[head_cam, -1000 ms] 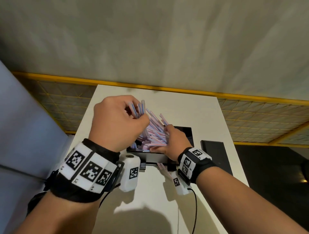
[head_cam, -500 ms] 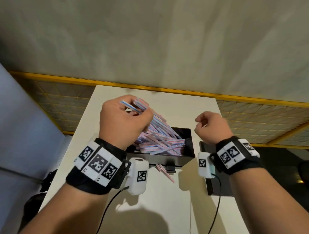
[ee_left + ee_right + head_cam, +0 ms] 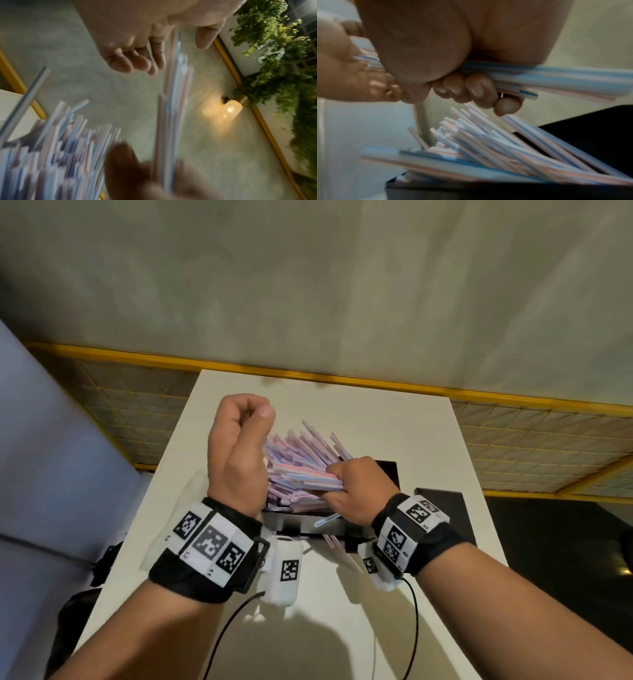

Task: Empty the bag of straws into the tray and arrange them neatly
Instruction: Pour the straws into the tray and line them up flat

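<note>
A heap of pink, blue and white striped straws (image 3: 301, 453) fills the black tray (image 3: 388, 474) and fans up over its far edge. My right hand (image 3: 342, 484) grips a bundle of straws (image 3: 565, 79) lying level just above the heap (image 3: 488, 148). My left hand (image 3: 253, 412) is raised at the tray's left side. Its fingers (image 3: 132, 65) are loosely curled and the thumb stands apart. The bundle's tips (image 3: 175, 81) reach up between them, too blurred to show contact.
The tray sits mid-table on a white tabletop (image 3: 421, 433). A flat black slab (image 3: 442, 508) lies right of it. A few stray straws (image 3: 342, 553) lie in front of the tray. Something pale and crumpled, perhaps the bag (image 3: 193, 487), lies under my left wrist. The floor drops away on both sides.
The left hand held a bundle over the tray and the right hand hung empty to the right. Now the right hand has come back and grips the bundle; the left hand has loosened.
</note>
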A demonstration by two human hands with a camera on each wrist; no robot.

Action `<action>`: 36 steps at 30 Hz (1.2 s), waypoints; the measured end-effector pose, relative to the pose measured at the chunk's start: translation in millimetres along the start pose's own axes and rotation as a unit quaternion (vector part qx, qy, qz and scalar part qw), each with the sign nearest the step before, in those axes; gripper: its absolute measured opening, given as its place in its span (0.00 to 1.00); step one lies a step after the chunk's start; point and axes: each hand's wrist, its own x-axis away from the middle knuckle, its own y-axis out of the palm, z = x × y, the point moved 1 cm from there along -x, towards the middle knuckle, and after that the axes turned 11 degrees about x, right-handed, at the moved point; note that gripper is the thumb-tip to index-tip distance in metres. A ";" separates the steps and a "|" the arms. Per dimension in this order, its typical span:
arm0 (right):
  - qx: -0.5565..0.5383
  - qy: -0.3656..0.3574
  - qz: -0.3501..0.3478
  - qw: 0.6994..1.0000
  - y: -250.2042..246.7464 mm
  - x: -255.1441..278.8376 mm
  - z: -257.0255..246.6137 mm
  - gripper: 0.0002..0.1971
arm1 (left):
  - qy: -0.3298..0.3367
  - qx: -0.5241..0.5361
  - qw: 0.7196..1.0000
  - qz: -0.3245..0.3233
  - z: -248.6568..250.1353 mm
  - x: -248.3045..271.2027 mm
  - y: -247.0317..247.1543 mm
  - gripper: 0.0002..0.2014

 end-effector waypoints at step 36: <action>-0.145 0.178 -0.018 0.973 32.5 -7.5 33.9 0.16 | 0.117 -0.175 0.971 -0.110 51.8 -13.1 5.6 0.02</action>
